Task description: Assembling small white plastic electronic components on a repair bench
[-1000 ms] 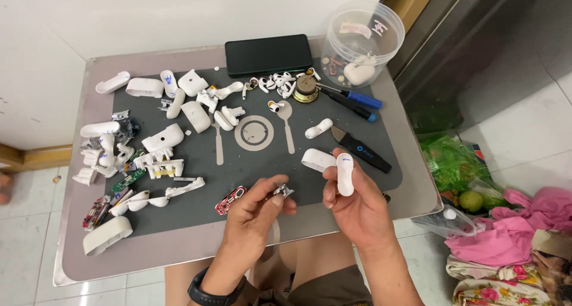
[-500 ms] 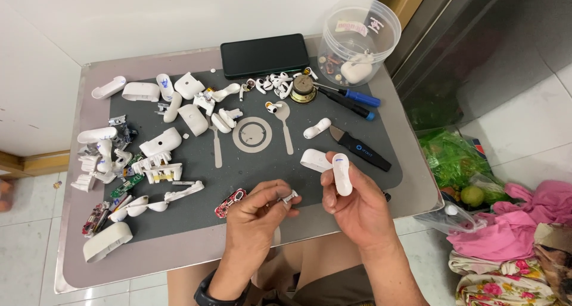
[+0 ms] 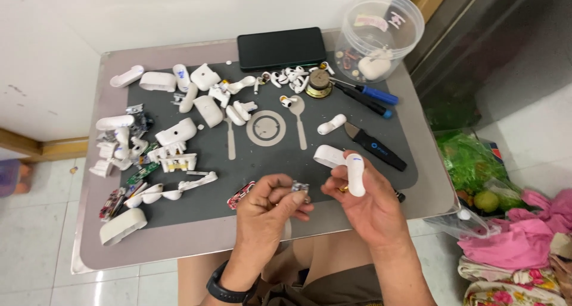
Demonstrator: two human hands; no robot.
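Dark rectangular phone (image 3: 281, 48) lies flat at the far edge of the worktop (image 3: 196, 252) — screen black, unlit. Right of it, touching the far right corner, a round clear plastic tub (image 3: 379, 35) with a pink-and-white label inside. Black pry tool (image 3: 376, 147) carries a small blue round mark — mid-right.

Small work table in a tiled corner, seen from above

I look down on a grey-brown table (image 3: 89, 234) with a dark grey mat (image 3: 262, 163) laid over most of its top. A plain white wall (image 3: 47, 62) runs behind and to the left, with a wooden skirting board (image 3: 36, 146) at its foot. The floor (image 3: 36, 246) is pale tile. To the right stands a dark metallic cabinet front (image 3: 494, 50), and near it a heap of pink cloth (image 3: 524, 234) and a green bag (image 3: 471, 160). The light is even and soft.
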